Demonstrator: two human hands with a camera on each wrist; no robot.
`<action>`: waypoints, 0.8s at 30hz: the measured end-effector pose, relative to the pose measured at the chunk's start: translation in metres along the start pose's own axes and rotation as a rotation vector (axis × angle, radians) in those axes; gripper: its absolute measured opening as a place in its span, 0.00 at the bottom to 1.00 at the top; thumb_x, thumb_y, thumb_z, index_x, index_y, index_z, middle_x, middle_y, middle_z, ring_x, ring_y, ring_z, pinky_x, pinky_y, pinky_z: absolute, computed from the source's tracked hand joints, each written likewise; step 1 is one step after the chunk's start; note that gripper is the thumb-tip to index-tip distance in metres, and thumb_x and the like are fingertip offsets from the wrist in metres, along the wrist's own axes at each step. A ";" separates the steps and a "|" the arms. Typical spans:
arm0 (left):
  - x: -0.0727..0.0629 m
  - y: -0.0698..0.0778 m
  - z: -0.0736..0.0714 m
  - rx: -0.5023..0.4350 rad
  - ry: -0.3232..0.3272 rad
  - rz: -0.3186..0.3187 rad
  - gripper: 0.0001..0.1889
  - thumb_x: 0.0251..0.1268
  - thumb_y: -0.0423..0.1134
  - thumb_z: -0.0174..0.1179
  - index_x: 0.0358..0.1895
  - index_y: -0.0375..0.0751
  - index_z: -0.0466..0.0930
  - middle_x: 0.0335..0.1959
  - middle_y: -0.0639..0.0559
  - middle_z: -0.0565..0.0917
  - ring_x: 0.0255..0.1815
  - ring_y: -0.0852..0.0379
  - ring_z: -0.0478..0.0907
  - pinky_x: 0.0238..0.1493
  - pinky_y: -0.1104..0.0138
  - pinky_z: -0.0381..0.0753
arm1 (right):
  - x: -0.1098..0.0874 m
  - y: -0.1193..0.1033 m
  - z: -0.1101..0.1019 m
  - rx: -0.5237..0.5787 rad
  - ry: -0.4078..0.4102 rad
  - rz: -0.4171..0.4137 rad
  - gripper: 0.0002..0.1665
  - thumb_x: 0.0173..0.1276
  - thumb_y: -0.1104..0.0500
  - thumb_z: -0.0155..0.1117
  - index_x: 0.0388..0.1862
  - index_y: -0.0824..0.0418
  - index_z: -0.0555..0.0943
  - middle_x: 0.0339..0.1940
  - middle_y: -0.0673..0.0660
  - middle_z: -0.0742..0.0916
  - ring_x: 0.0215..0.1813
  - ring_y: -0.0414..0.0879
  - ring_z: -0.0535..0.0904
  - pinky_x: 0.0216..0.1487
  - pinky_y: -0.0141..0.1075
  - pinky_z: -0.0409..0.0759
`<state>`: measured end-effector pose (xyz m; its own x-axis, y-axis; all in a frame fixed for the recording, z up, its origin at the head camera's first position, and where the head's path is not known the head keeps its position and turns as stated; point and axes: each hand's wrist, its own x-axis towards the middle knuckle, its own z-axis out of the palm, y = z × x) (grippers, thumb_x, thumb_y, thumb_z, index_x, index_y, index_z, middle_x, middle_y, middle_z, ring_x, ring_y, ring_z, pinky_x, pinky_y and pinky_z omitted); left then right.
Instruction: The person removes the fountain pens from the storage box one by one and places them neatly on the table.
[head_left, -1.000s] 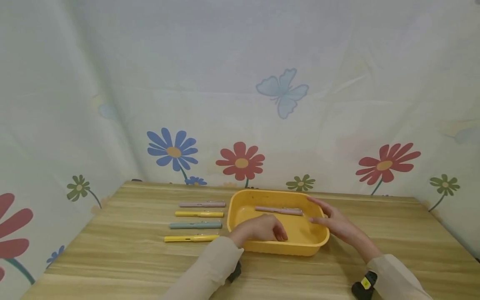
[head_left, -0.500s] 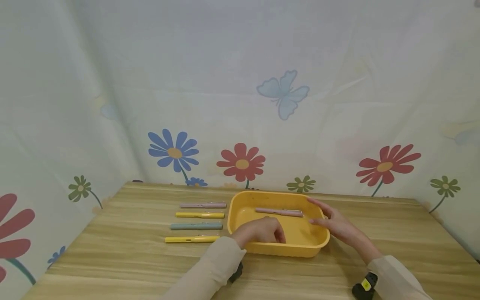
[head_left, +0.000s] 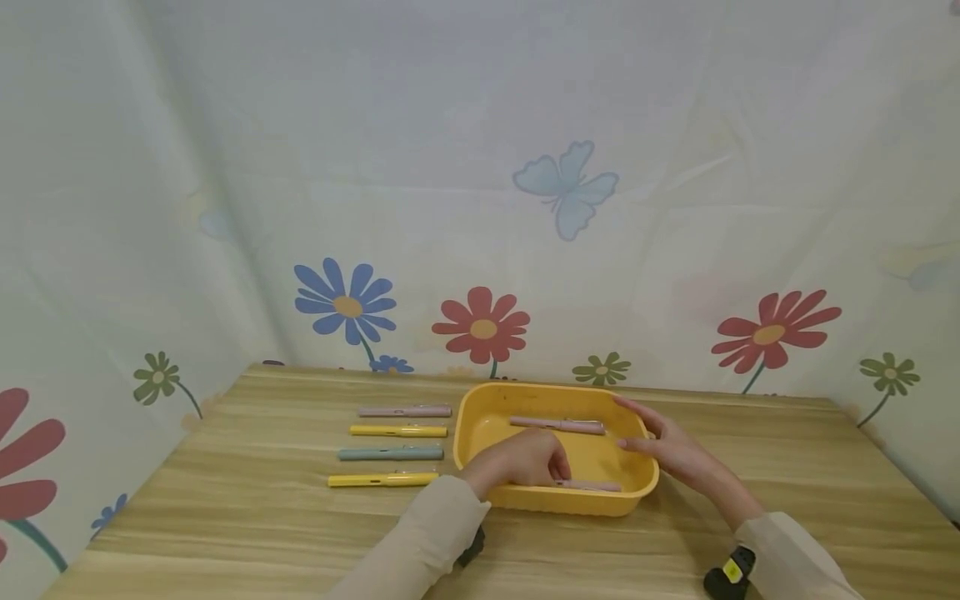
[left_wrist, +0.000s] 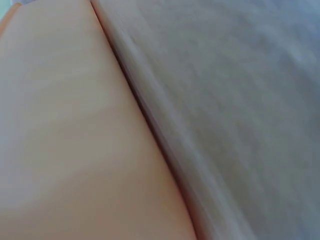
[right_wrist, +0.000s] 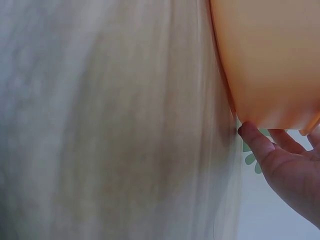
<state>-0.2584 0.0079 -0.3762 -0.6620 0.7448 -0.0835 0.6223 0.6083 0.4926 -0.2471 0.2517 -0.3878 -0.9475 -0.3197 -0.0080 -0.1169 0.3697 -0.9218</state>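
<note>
My left hand (head_left: 528,458) reaches over the near wall of a yellow plastic basket (head_left: 577,501), fingers curled down inside it. It pinches one end of a pale pink pen (head_left: 596,485), which lies along the inner near side. A second pink pen (head_left: 558,425) rests on the basket floor toward the back. At the basket's right end, my right hand (head_left: 671,446) grips the rim, thumb on the inner side. Fingers (right_wrist: 257,142) show against the outer wall in the right wrist view. The left wrist view holds only the basket's outer wall (left_wrist: 75,125) and the tabletop.
Left of the basket, several capped pens lie in a column: a pink pen (head_left: 405,411), a yellow pen (head_left: 397,431), a grey-green pen (head_left: 390,452) and another yellow pen (head_left: 382,480). A flower-printed cloth (head_left: 420,208) hangs behind the wooden table (head_left: 225,517).
A pink pen now shows beside my left fingertips at the near side of the basket, where none was visible before. My right hand and the pens on the left stay put.
</note>
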 end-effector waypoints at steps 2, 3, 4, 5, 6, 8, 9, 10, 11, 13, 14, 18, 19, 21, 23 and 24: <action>-0.001 0.001 0.000 -0.003 0.020 -0.007 0.02 0.51 0.34 0.65 0.29 0.42 0.84 0.23 0.60 0.80 0.25 0.68 0.72 0.30 0.78 0.72 | 0.000 0.000 0.000 -0.004 0.000 0.003 0.41 0.62 0.60 0.60 0.71 0.60 0.54 0.70 0.70 0.54 0.66 0.68 0.55 0.57 0.49 0.70; -0.001 0.001 -0.001 -0.005 0.027 -0.007 0.02 0.51 0.35 0.66 0.29 0.42 0.84 0.23 0.60 0.80 0.24 0.68 0.72 0.30 0.78 0.72 | 0.000 -0.001 0.000 -0.003 -0.001 0.003 0.41 0.62 0.61 0.60 0.71 0.60 0.53 0.70 0.70 0.54 0.66 0.68 0.55 0.57 0.49 0.69; -0.002 0.001 -0.001 -0.005 0.035 -0.006 0.02 0.51 0.36 0.66 0.29 0.42 0.84 0.22 0.61 0.79 0.24 0.68 0.73 0.30 0.78 0.72 | 0.000 -0.001 0.000 -0.003 -0.001 0.004 0.41 0.62 0.61 0.59 0.71 0.60 0.53 0.70 0.70 0.54 0.66 0.68 0.55 0.57 0.50 0.69; -0.002 0.001 -0.001 -0.005 0.041 -0.005 0.03 0.51 0.37 0.67 0.28 0.42 0.84 0.22 0.61 0.79 0.24 0.69 0.73 0.30 0.78 0.72 | 0.000 -0.001 0.000 -0.006 -0.001 0.003 0.41 0.62 0.61 0.59 0.71 0.60 0.53 0.70 0.70 0.54 0.66 0.68 0.55 0.57 0.50 0.69; -0.002 0.000 -0.001 -0.007 0.048 0.001 0.04 0.51 0.37 0.67 0.28 0.42 0.84 0.21 0.61 0.79 0.24 0.69 0.73 0.30 0.79 0.72 | 0.000 -0.001 0.000 -0.005 -0.001 0.002 0.41 0.62 0.61 0.59 0.71 0.60 0.53 0.70 0.70 0.54 0.66 0.68 0.55 0.57 0.50 0.68; -0.003 -0.001 -0.002 -0.018 0.060 0.009 0.04 0.50 0.38 0.67 0.27 0.42 0.83 0.21 0.61 0.79 0.24 0.69 0.73 0.29 0.79 0.73 | 0.000 -0.001 0.000 -0.009 -0.001 0.000 0.41 0.62 0.61 0.60 0.71 0.60 0.53 0.70 0.69 0.54 0.66 0.67 0.55 0.58 0.51 0.68; -0.003 -0.001 -0.003 -0.023 0.064 0.012 0.05 0.50 0.39 0.67 0.27 0.42 0.83 0.21 0.61 0.79 0.23 0.69 0.73 0.29 0.79 0.73 | 0.000 -0.001 0.000 -0.013 -0.001 0.000 0.41 0.62 0.61 0.60 0.71 0.60 0.53 0.70 0.69 0.54 0.66 0.67 0.55 0.58 0.51 0.67; -0.004 -0.002 -0.003 -0.026 0.068 0.012 0.04 0.50 0.38 0.67 0.27 0.42 0.83 0.21 0.61 0.79 0.23 0.69 0.73 0.29 0.79 0.72 | 0.000 -0.001 0.000 -0.016 0.000 0.000 0.41 0.62 0.61 0.60 0.71 0.60 0.53 0.70 0.69 0.54 0.66 0.68 0.55 0.58 0.52 0.67; -0.004 -0.003 -0.004 -0.032 0.071 0.011 0.04 0.50 0.38 0.67 0.27 0.42 0.83 0.21 0.61 0.79 0.23 0.69 0.73 0.29 0.79 0.72 | 0.000 0.000 0.000 -0.016 -0.001 0.000 0.41 0.62 0.61 0.60 0.71 0.60 0.53 0.70 0.69 0.54 0.66 0.68 0.55 0.58 0.52 0.67; -0.005 -0.004 -0.005 -0.048 0.075 -0.001 0.04 0.49 0.37 0.67 0.27 0.43 0.82 0.21 0.61 0.78 0.24 0.70 0.72 0.29 0.79 0.72 | 0.000 0.000 0.000 -0.015 -0.001 -0.002 0.41 0.62 0.61 0.60 0.71 0.60 0.53 0.70 0.70 0.54 0.66 0.68 0.55 0.58 0.52 0.67; -0.006 -0.005 -0.007 -0.056 0.076 -0.007 0.04 0.49 0.36 0.68 0.27 0.43 0.82 0.21 0.62 0.78 0.24 0.69 0.72 0.30 0.79 0.72 | 0.000 0.000 0.000 -0.015 -0.001 -0.005 0.41 0.62 0.61 0.60 0.71 0.61 0.53 0.70 0.70 0.54 0.66 0.68 0.54 0.58 0.52 0.67; -0.009 -0.006 -0.014 -0.110 0.076 -0.023 0.05 0.47 0.33 0.68 0.28 0.42 0.81 0.22 0.61 0.77 0.25 0.68 0.72 0.31 0.78 0.73 | 0.001 0.001 0.001 -0.017 0.000 -0.019 0.41 0.62 0.62 0.59 0.71 0.62 0.54 0.70 0.70 0.55 0.66 0.68 0.54 0.59 0.53 0.66; -0.010 -0.006 -0.016 -0.123 0.075 -0.018 0.06 0.46 0.32 0.68 0.28 0.42 0.81 0.22 0.61 0.77 0.25 0.67 0.72 0.31 0.78 0.73 | 0.001 0.001 0.001 -0.019 0.001 -0.021 0.41 0.62 0.62 0.59 0.71 0.62 0.54 0.70 0.69 0.55 0.67 0.67 0.54 0.59 0.53 0.65; -0.012 -0.006 -0.019 -0.148 0.071 -0.011 0.06 0.46 0.31 0.67 0.28 0.41 0.81 0.22 0.60 0.77 0.25 0.66 0.72 0.31 0.77 0.73 | 0.001 0.001 0.001 -0.015 0.001 -0.020 0.41 0.62 0.62 0.59 0.71 0.62 0.53 0.70 0.69 0.55 0.67 0.67 0.54 0.59 0.53 0.66; -0.014 -0.007 -0.023 -0.160 0.069 -0.002 0.06 0.46 0.30 0.66 0.29 0.41 0.81 0.23 0.60 0.77 0.25 0.66 0.72 0.32 0.77 0.73 | 0.001 0.000 0.001 -0.009 0.000 -0.018 0.41 0.62 0.62 0.59 0.71 0.62 0.53 0.70 0.69 0.54 0.67 0.67 0.54 0.58 0.52 0.67; -0.015 -0.007 -0.024 -0.156 0.068 0.002 0.06 0.46 0.30 0.66 0.29 0.41 0.81 0.23 0.60 0.77 0.26 0.66 0.72 0.32 0.77 0.73 | 0.001 0.000 0.001 -0.005 0.000 -0.015 0.41 0.62 0.62 0.59 0.71 0.62 0.53 0.70 0.69 0.54 0.67 0.67 0.54 0.58 0.51 0.67</action>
<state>-0.2628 -0.0141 -0.3578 -0.6909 0.7225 -0.0264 0.5546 0.5531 0.6217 -0.2475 0.2509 -0.3884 -0.9455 -0.3256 0.0059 -0.1330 0.3695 -0.9197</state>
